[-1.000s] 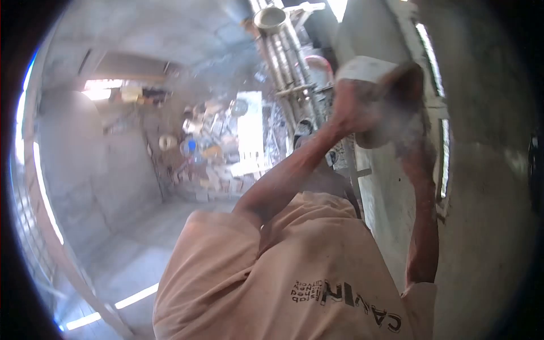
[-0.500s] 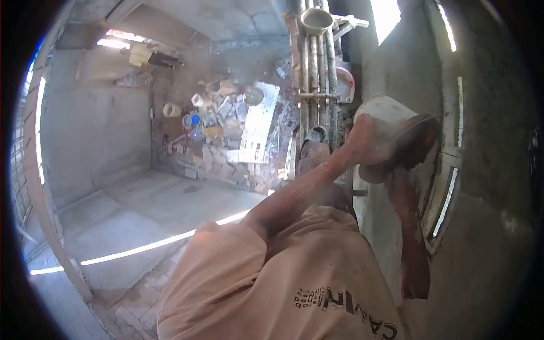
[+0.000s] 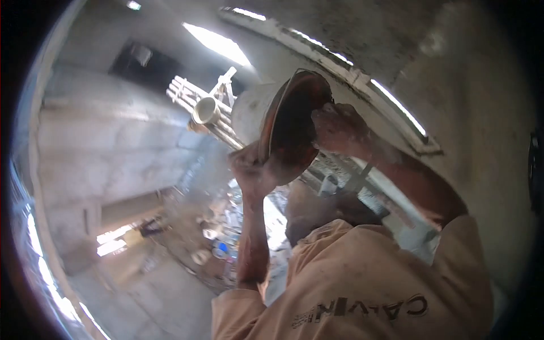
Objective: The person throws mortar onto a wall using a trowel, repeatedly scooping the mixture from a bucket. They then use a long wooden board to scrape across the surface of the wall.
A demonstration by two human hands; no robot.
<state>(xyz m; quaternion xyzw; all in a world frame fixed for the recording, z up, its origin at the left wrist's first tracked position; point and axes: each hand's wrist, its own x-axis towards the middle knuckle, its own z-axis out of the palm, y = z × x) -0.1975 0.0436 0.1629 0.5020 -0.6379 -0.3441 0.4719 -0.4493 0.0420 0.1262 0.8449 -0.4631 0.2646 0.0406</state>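
Observation:
A pale bucket (image 3: 253, 112) with a dark reddish inside and a thin wire handle is held up in front of me, tilted so its mouth faces toward me and to the right. My left hand (image 3: 254, 170) grips its lower left rim. At the right side of the mouth, my right hand (image 3: 343, 130) is closed around the rim, its fingertips partly lost in the dark interior. What lies inside the bucket is too dark to make out.
Beyond the bucket, bamboo-like poles (image 3: 184, 97) carry a round pale container (image 3: 205, 110). Rubble and small containers, one blue (image 3: 222, 248), lie on the ground far below. A wall with a ledge and slit openings (image 3: 396, 105) runs along the upper right.
My view has turned strongly to the right and up. Both hands stay on the bucket, which now shows more of its dark mouth and sits nearer the middle of view.

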